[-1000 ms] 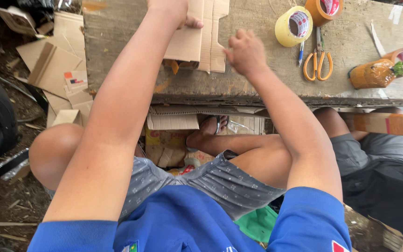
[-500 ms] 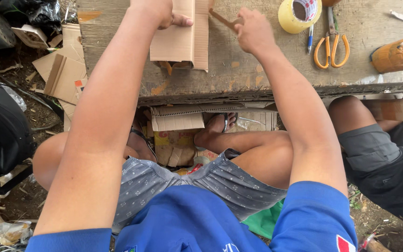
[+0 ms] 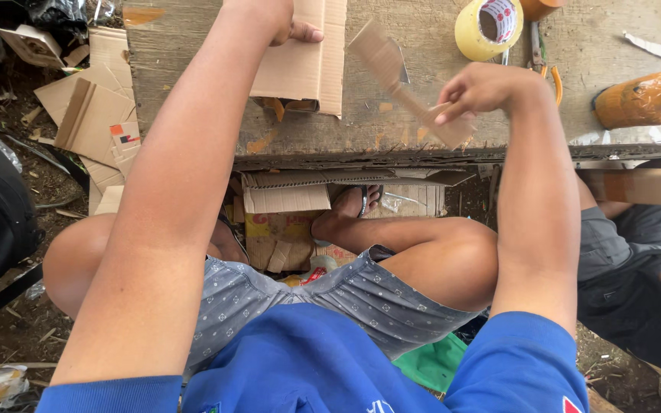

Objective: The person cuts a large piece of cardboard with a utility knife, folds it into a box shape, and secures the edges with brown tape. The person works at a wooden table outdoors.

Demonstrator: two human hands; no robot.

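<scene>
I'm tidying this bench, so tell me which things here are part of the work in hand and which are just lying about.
In use:
- left hand pressing the cardboard sheet on the wooden table
- right hand holding a cardboard strip

Lying about:
- yellow tape roll
- orange-handled scissors
- orange-wrapped bundle
- cardboard scraps on the ground

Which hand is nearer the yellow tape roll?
Right. The right hand, holding a cardboard strip, is just below the tape roll; the left hand presses cardboard farther left.

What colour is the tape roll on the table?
The tape roll is yellow, with a white inner core marked in red, seen in the head view.
</scene>
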